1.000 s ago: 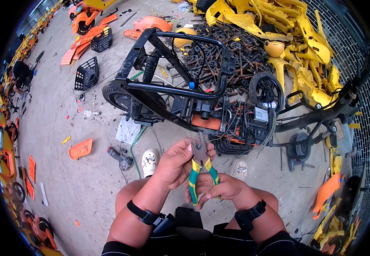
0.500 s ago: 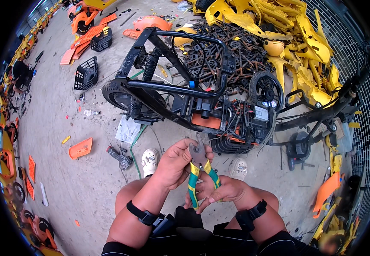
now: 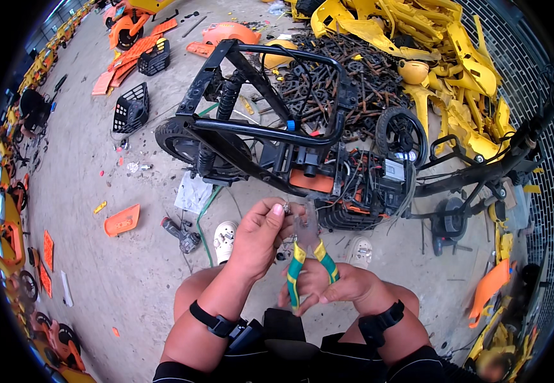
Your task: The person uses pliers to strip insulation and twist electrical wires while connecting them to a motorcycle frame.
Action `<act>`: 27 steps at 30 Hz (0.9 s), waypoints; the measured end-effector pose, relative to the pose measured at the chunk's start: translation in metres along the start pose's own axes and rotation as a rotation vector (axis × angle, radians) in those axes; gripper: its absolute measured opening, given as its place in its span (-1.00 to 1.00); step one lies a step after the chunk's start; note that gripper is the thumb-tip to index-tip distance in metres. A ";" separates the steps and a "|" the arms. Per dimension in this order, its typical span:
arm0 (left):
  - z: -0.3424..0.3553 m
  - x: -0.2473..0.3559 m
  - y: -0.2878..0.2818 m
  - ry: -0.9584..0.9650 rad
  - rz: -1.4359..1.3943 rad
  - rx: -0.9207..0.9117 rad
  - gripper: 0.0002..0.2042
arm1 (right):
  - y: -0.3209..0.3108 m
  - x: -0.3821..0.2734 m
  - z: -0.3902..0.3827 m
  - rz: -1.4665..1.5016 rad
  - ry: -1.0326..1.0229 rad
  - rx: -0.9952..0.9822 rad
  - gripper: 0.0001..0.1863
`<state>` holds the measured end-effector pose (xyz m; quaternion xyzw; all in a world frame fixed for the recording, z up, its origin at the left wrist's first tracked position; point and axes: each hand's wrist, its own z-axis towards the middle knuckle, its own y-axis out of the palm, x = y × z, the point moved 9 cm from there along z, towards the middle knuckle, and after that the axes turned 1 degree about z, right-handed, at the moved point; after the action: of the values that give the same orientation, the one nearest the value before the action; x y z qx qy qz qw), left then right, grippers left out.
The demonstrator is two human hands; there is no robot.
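Observation:
Pliers (image 3: 307,246) with green and yellow handles lie in my right hand (image 3: 331,284), fingers wrapped round the grips and the jaws pointing away from me. Beside the jaws, my left hand (image 3: 264,233) is closed in a pinch. A small metallic piece (image 3: 286,208) shows at its thumb and fingertip, too small to name. Just beyond both hands stands a stripped black scooter frame (image 3: 264,131), its wiring and electrical parts (image 3: 372,182) exposed.
A cordless drill (image 3: 181,235) lies on the floor left of my shoe. Orange panels (image 3: 122,221) and black baskets (image 3: 131,108) are scattered to the left. Piled metal parts (image 3: 328,76) and yellow body panels (image 3: 462,64) are behind the frame. A brick wall (image 3: 538,191) runs along the right.
The pliers have shifted slightly right and away from my left fingers. My left hand has drawn back from the jaws, and the small metallic piece now shows in its pinch.

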<state>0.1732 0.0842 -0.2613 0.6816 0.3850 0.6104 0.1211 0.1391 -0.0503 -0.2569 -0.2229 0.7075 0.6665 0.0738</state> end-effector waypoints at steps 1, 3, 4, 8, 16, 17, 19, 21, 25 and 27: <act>0.001 0.004 0.002 0.034 0.021 0.020 -0.78 | -0.011 -0.005 -0.003 -0.075 -0.053 0.078 -0.16; 0.002 0.006 -0.004 0.079 0.109 0.071 -0.80 | -0.028 -0.015 -0.008 -0.223 -0.152 0.225 -0.20; 0.002 0.006 -0.008 0.102 0.152 0.097 -0.81 | -0.035 -0.019 -0.010 -0.313 -0.178 0.319 -0.20; 0.003 0.007 -0.011 0.176 0.335 0.142 -0.79 | -0.062 -0.026 -0.026 -0.692 -0.170 0.711 -0.18; 0.000 0.009 -0.010 0.211 0.440 0.210 -0.81 | -0.053 -0.045 -0.028 -1.184 -0.243 0.992 -0.14; -0.001 0.010 -0.010 0.214 0.443 0.218 -0.81 | -0.052 -0.045 -0.028 -1.192 -0.230 1.001 -0.14; -0.002 0.012 -0.008 0.219 0.448 0.232 -0.81 | -0.055 -0.042 -0.028 -1.164 -0.214 0.998 -0.14; -0.003 0.012 -0.005 0.235 0.471 0.231 -0.81 | -0.062 -0.035 -0.028 -1.095 -0.206 0.977 -0.14; -0.002 0.007 -0.005 0.224 0.513 0.236 -0.82 | -0.064 -0.030 -0.026 -0.992 -0.210 0.949 -0.14; -0.002 0.005 -0.004 0.209 0.503 0.252 -0.83 | -0.065 -0.028 -0.026 -0.939 -0.200 0.942 -0.14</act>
<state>0.1698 0.0901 -0.2600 0.6987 0.2872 0.6354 -0.1600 0.1956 -0.0706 -0.3026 -0.3881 0.7406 0.2015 0.5102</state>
